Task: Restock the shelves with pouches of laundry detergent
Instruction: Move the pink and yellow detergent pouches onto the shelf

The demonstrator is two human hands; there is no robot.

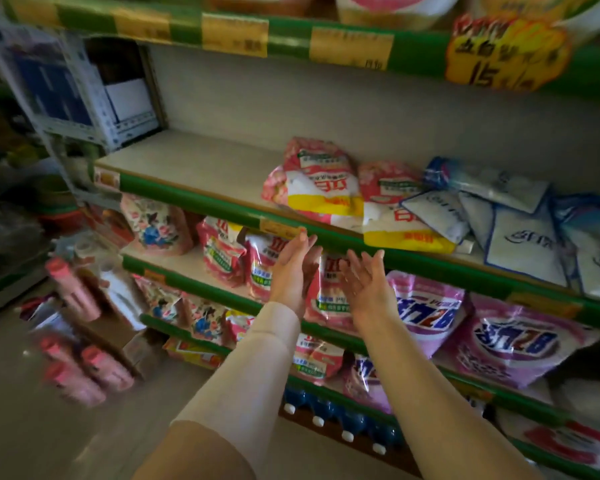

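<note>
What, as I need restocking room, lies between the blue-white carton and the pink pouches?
Nothing: the head view shows bare shelf between carton and pink pouches.

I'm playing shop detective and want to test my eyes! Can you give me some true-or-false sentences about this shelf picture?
1. The left hand and the right hand both hold nothing. True.
2. The pink-and-white plastic pouches with yellow bands lie on the floor. False: they lie on the green-edged shelf above the hands.
3. Shiny purple plastic pouches sit on a lower shelf, right of the hands. True.
4. The dark blue bottles with white caps stand on the top shelf. False: they are at the very bottom, below the arms.
</note>
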